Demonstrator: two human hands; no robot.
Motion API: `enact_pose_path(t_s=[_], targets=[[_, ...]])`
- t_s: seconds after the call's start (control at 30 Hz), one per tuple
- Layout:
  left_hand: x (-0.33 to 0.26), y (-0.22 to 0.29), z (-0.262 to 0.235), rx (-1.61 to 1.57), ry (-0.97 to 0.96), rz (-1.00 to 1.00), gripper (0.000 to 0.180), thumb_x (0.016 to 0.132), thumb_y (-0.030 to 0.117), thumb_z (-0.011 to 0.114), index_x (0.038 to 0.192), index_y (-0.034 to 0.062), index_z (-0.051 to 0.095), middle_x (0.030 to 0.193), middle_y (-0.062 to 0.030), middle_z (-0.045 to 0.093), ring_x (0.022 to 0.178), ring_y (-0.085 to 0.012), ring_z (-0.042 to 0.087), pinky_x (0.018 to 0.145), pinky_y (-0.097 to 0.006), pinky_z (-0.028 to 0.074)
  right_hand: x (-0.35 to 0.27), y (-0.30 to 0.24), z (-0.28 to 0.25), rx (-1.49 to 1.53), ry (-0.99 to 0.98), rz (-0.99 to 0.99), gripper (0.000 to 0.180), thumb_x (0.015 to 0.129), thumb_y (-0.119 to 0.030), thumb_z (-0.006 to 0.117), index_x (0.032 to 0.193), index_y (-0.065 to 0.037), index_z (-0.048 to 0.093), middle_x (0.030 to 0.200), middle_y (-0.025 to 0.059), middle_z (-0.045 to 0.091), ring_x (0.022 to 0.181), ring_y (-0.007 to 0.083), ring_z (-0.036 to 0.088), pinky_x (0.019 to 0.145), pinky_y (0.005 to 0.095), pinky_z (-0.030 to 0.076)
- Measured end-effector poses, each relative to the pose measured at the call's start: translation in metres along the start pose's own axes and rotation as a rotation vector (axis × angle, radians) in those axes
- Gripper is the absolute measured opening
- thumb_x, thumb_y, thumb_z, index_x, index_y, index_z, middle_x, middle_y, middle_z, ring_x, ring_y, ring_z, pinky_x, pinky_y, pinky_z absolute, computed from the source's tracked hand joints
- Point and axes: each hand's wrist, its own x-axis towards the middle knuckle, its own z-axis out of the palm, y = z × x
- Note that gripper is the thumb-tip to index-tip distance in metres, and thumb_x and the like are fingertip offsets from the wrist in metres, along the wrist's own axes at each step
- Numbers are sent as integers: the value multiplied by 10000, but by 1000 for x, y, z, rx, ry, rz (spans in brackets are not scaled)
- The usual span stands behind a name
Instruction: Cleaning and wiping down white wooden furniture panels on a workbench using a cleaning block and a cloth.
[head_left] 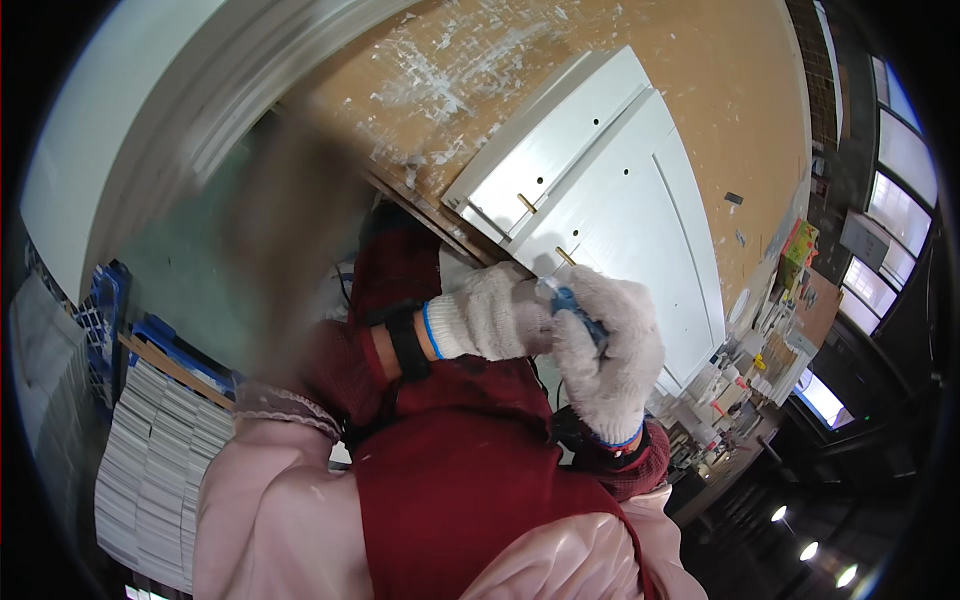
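Observation:
My left hand (490,315), in a white knitted glove with grey fingertips, reaches across from the left with its fingers pressed together. It meets my right hand (615,350), also gloved, whose fingers curl round a small blue object (580,312). A clear, pale tip shows at the object's left end, by the left fingertips; its exact kind is partly hidden by the gloves. Just beyond the hands lie two white wooden panels, a narrow one (570,130) and a wider one (640,230), side by side. Each has small dark holes and a brass-coloured pin standing near its closer end.
The panels rest on a brown worktable (750,120) smeared with white paint. Stacked white strips (150,470) and blue crates (165,340) stand at the left. Jars and tools crowd a bench (720,400) at the right. A brown blur (290,220) hides part of the left.

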Motion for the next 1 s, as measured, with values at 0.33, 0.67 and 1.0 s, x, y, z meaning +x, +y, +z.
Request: enact_pose_path(t_s=[0.33,0.67,1.0], targets=[[-2,2,-3,-137,-333,-82,458,798,344,655,1155,68,575,1032,-183,619,994,-351,606,845,-445,502,4,2,5,-89,-78,-156,381,744,-33,731,1112,-24,634,993,150,633,902,303,611,783,368,498],[13,4,-11,-359,-209,-127,303,818,239,611,1064,63,603,986,-138,649,889,-296,655,758,-431,545,3,5,3,-103,-26,-258,380,764,-2,704,1136,-21,628,1036,152,618,923,298,605,793,369,498],[11,3,10,-340,-125,-129,366,790,297,657,1103,107,638,1028,-109,660,963,-305,635,859,-420,517,32,9,-1,68,-112,-168,346,820,-136,683,1155,-66,628,1060,147,616,975,304,594,812,367,490]])
